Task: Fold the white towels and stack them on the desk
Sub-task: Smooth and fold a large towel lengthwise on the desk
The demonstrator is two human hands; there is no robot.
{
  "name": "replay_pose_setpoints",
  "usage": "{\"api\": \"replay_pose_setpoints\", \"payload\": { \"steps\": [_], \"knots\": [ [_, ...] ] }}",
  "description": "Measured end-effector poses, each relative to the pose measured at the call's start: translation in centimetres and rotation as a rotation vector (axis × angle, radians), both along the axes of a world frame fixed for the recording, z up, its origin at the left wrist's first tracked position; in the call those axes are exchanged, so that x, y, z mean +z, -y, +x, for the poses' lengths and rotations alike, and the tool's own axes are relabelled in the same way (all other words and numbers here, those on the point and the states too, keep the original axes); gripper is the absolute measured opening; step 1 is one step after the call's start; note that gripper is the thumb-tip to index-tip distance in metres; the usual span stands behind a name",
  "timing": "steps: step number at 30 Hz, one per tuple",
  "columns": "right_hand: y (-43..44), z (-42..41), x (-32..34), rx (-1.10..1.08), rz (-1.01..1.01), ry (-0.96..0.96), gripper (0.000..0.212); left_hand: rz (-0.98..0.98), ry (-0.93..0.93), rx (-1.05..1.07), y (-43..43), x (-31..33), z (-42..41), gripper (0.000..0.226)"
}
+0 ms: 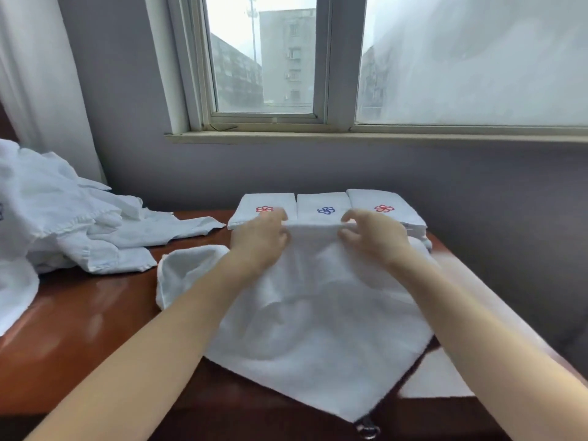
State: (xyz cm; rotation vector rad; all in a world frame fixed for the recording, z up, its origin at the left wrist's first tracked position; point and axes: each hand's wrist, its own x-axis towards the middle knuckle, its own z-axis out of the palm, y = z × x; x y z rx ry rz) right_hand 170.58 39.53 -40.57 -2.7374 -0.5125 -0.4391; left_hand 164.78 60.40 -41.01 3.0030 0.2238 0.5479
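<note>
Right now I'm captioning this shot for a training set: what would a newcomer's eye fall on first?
The big white towel spread across the desk, its far edge pinched by the left hand and right hand. Behind it, three folded towels in a row show red, blue and red flower emblems. A rumpled linen heap sits far left.

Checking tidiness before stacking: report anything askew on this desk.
The towel gripped by the left hand and right hand lies diagonally, one corner drooping over the desk front edge. A small towel beside it sits crumpled. The folded towels look neatly aligned.
</note>
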Motion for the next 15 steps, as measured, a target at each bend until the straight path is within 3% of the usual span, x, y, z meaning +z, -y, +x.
{"api": "replay_pose_setpoints", "payload": {
  "steps": [2,3,5,7,10,15],
  "knots": [
    [0.4,0.1,-0.9,0.033,-0.059,0.116,0.042,0.140,0.037,0.004,0.9,-1.0,0.7,0.048],
    [0.6,0.0,-1.7,0.046,-0.067,0.111,0.044,0.114,0.070,-0.036,1.2,-1.8,0.8,0.049],
    [1.2,-0.5,-3.5,0.015,-0.080,-0.020,0.041,-0.002,0.023,-0.188,2.2,-4.0,0.7,0.036],
    [1.4,-1.3,-5.2,-0.038,-0.163,-0.242,0.038,-0.057,-0.194,-0.287,3.6,-6.3,0.2,0.034],
    [1.5,-2.2,-7.4,-0.063,-0.234,-0.441,0.040,0.105,-0.338,-0.303,5.1,-9.5,0.2,0.052],
    [2.6,-2.8,-11.5,0.032,-0.179,-0.345,0.058,0.097,-0.231,-0.255,5.7,-11.7,0.9,0.058]
  ]
}}
